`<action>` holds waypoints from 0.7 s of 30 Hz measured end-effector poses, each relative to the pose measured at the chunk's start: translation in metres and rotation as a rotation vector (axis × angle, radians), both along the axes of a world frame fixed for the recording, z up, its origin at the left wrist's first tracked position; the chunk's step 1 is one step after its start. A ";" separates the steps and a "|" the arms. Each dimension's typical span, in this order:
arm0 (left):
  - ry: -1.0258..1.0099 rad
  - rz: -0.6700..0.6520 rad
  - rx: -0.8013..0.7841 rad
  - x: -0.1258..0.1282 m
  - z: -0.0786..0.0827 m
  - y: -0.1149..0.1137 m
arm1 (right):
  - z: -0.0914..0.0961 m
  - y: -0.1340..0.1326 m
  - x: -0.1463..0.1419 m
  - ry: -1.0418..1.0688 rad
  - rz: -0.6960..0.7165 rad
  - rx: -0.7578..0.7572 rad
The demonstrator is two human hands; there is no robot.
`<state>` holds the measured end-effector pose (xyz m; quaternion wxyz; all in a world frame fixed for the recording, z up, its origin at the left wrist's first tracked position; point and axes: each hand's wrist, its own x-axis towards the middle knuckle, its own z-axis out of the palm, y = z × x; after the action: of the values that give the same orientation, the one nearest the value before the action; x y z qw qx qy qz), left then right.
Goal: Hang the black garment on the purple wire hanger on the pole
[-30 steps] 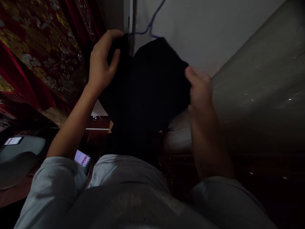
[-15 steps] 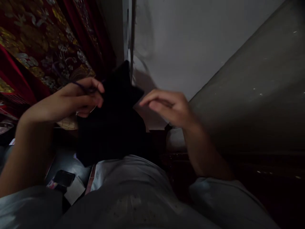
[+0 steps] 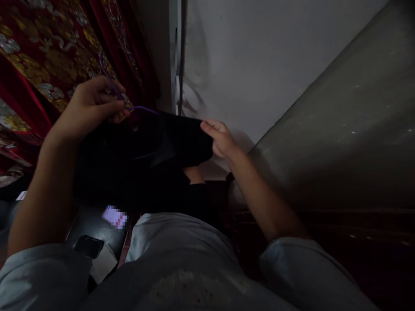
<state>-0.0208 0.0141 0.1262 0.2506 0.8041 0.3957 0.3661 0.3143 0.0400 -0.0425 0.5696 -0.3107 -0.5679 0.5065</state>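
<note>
The purple hanger (image 3: 142, 107) sits left of centre in the upper half of the frame, its neck pinched in the fingers of the left hand (image 3: 87, 106), the nearer of the two. From that pinch its hook rises to the upper left, and one thin arm slants gently down to the right, ending from view at the upper edge of the black cloth (image 3: 188, 134). The cloth lies to the right of and below the left hand, drawn out sideways across the middle of the frame; its far right end is clamped between thumb and fingers of the right hand (image 3: 222, 138), level with the frame's centre. Whether the hanger's arm passes inside the cloth or behind it cannot be told. The hanger's other arm does not show clearly, and the cloth's folds, openings and lower edge sink into the dark.
</note>
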 end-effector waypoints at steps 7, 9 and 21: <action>0.076 0.277 0.853 0.037 -0.031 -0.015 | 0.068 0.052 0.028 0.202 -0.280 0.158; 0.206 0.130 0.912 0.056 -0.048 -0.034 | 0.072 0.055 0.039 0.164 -0.372 0.167; 0.440 0.253 0.193 0.125 -0.209 -0.041 | 0.001 0.003 0.054 0.168 -0.544 0.083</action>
<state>0.1038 -0.0272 -0.0827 0.0332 0.8286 0.5014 0.2470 0.3679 0.0425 -0.0412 0.7420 -0.3849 -0.4346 0.3353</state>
